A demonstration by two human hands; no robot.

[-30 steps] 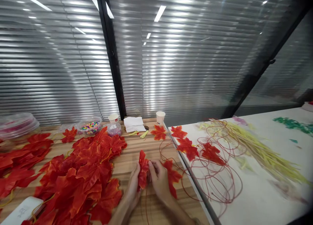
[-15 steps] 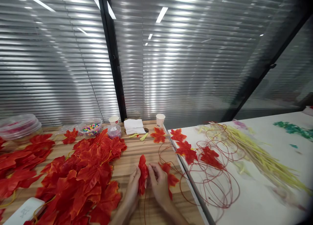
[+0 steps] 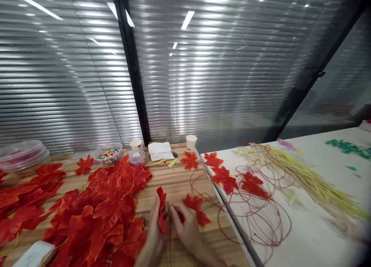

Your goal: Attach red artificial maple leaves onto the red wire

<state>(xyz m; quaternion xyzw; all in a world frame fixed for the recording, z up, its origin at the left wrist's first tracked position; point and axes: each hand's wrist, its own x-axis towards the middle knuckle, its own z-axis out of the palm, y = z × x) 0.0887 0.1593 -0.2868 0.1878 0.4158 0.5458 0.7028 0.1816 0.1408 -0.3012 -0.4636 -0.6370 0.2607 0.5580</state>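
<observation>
My left hand (image 3: 155, 226) is closed on a red artificial maple leaf (image 3: 161, 211), which stands on edge between thumb and fingers. Just to its right, my right hand (image 3: 185, 222) pinches thumb and forefinger together at a thin red cord (image 3: 170, 247); the cord hangs down between the two hands. Its end at the fingertips is too small to make out. Behind my right hand another maple leaf (image 3: 197, 211) lies on the wooden table. A large pile of red leaves (image 3: 101, 209) spreads to the left of my left hand.
Loops of red cord (image 3: 278, 220) and yellow strips (image 3: 315, 178) lie on the white table (image 3: 315, 236) to the right. At the back stand a paper cup (image 3: 191, 142), a bowl of colored beads (image 3: 108, 154) and a white tissue (image 3: 160, 151). A white box-like object (image 3: 33, 255) sits front left.
My hands have drawn slightly apart; the leaf in my left hand has shifted left and tilted. My right fingers have come away from the leaf. The view has moved slightly.
</observation>
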